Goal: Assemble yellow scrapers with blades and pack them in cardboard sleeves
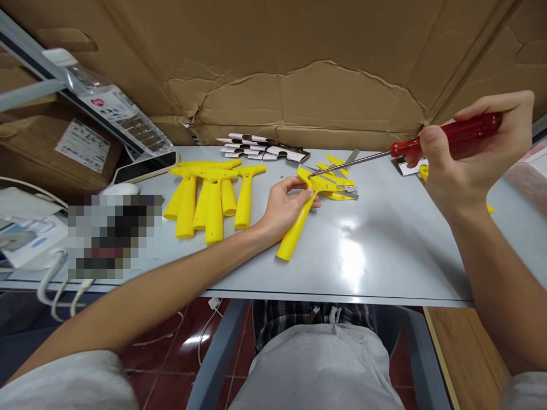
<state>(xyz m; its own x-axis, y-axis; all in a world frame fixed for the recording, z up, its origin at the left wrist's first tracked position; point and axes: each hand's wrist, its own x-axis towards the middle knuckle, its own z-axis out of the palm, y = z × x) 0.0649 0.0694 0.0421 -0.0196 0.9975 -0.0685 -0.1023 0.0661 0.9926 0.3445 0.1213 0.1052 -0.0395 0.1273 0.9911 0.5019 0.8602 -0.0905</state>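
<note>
My left hand (287, 206) is closed around the neck of a yellow plastic scraper handle (294, 230), whose round grip slants toward me over the table. In my right hand (465, 154) is a screwdriver (447, 135) with a red see-through handle. Its long metal shaft points left, and the tip meets the head of the scraper handle near a small hole. Just behind lie several yellow flat pieces (337, 165) and a small heap of screws (351, 189). To the left of my left hand, several more yellow scraper handles (213, 196) rest in a pile.
Folded black-and-white cards (262, 149) lie against the cardboard wall (294, 102) at the back. A plastic bottle (113, 105), a phone (145, 168) and a brown box (55, 145) crowd the left side. White cables (51, 282) hang over the front-left table edge.
</note>
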